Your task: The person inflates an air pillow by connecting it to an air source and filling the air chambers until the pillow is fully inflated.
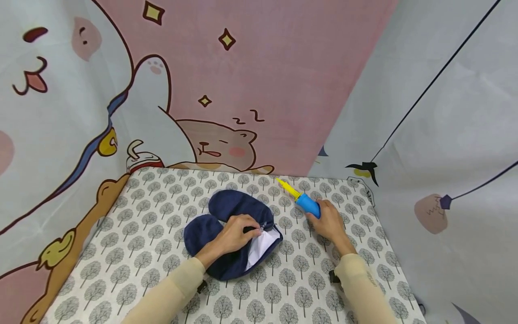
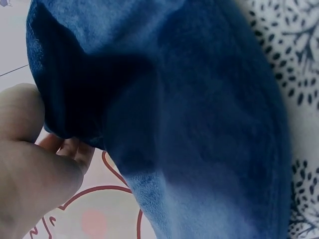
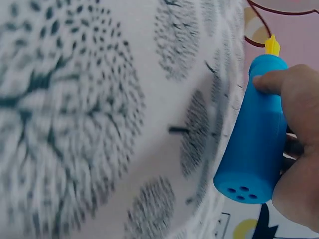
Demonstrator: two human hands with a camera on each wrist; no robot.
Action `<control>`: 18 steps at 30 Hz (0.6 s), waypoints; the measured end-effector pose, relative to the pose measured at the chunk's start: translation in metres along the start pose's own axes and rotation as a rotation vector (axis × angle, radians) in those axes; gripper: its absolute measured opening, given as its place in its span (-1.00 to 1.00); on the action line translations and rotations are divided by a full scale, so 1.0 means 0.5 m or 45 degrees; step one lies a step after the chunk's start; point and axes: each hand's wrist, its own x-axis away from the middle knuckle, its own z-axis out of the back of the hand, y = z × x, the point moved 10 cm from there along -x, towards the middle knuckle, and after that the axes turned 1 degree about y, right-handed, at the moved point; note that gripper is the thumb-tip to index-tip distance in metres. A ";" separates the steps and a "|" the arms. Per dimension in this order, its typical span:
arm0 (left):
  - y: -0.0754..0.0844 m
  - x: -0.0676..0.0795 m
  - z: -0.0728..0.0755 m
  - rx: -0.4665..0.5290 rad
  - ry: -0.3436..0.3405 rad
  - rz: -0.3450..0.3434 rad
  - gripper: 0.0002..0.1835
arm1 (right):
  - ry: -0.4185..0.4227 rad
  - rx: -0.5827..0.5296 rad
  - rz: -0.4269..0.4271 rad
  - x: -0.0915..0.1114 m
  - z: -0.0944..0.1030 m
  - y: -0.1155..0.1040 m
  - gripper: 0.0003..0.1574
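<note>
A navy plush U-shaped neck pillow [image 1: 199,231] lies on the table, its two rounded ends toward the far left. At its right side the cover gapes, showing a white lining [image 1: 265,246]. My left hand [image 1: 234,234] pinches the pillow at the upper edge of this opening, beside a small clear piece at the fingertips. In the left wrist view, blue plush fabric [image 2: 209,124] hides most of those fingers. My right hand [image 1: 329,220] grips a blue hand pump [image 3: 251,134] to the right of the pillow. The pump's yellow nozzle [image 1: 288,187] points up and leftward, away from me.
The table is covered with a white cloth [image 1: 133,270] printed with grey trees. Behind it hangs a pink cartoon backdrop [image 1: 299,90], with pale printed fabric [image 1: 445,112] along the right side. The table's far edge runs just beyond the nozzle tip.
</note>
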 end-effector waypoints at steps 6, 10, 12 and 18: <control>-0.002 0.001 0.005 -0.033 0.019 -0.037 -0.85 | 0.027 -0.101 0.125 0.025 0.063 -0.025 -0.25; -0.007 -0.001 0.007 -0.028 0.024 -0.020 -0.83 | 0.005 -0.112 0.212 0.044 0.112 -0.053 -0.30; -0.008 -0.003 0.012 -0.019 0.037 -0.008 -0.83 | -0.011 -0.098 0.265 0.055 0.134 -0.068 -0.31; -0.015 -0.010 0.029 0.010 0.091 0.029 -0.85 | -0.151 -0.059 0.327 0.089 0.173 -0.103 -0.29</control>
